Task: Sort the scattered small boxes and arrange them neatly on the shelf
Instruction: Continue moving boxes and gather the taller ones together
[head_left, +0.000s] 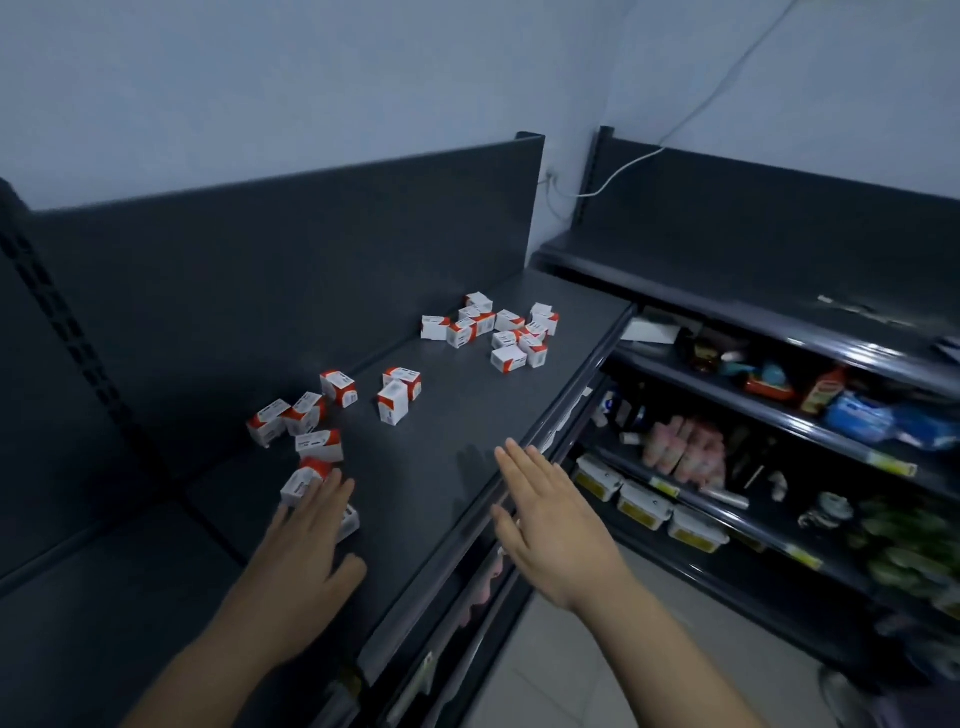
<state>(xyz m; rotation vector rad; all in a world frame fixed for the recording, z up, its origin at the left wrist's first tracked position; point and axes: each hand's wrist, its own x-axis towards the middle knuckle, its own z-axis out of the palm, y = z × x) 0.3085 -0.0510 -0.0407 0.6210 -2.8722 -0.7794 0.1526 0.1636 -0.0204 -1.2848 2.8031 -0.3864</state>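
On the top of a dark grey shelf (441, 415) in a dim shop corner, small boxes (498, 332) in red and white lie scattered, seen from above by a camera worn on the head. They fall into three loose groups: a jumbled cluster at the far right end, a pair (399, 395) near the middle, and a ragged string (306, 421) running toward the person along the back panel. The boxes point every way, some upright and some on their sides.

Two bare forearms reach in from below. The left hand (306, 535) lies flat with straight fingers over the nearest two boxes, seemingly touching them but gripping nothing. The right hand (550, 525) is flat and empty too, hovering above the shelf's front edge, well apart from any box.

No row or stack has been formed, so the sorting looks barely begun and nearly all of it is left to do. Neighbouring shelves (727, 467) to the right hold blurred groceries.
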